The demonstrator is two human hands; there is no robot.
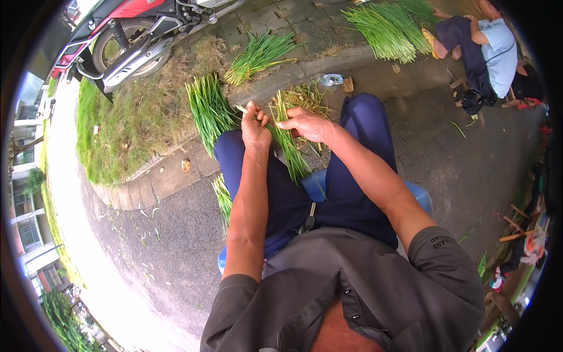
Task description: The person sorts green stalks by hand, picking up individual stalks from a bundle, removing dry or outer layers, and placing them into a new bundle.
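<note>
My left hand point(256, 125) is closed around a few green stalks, their pale ends poking out past the thumb. My right hand point(305, 125) lies to its right, thumb and fingers against a loose bunch of long green leafy stalks point(288, 145), which look like garlic chives, hanging between my knees. Whether its fingers grip the bunch or single stalks is hard to tell. Left of my hands lies a thick bundle of green stalks point(210, 108), with another bundle point(259, 57) beyond it on the paving. Yellowish trimmings point(308, 99) are heaped just beyond my right hand.
A parked motorcycle point(132, 48) stands at upper left by dry grass. A stone curb point(299, 70) runs ahead, with crumpled plastic point(330, 79) beside it. More green stalks point(387, 33) lie at upper right, near a seated person point(492, 53). A blue stool point(418, 198) is under me.
</note>
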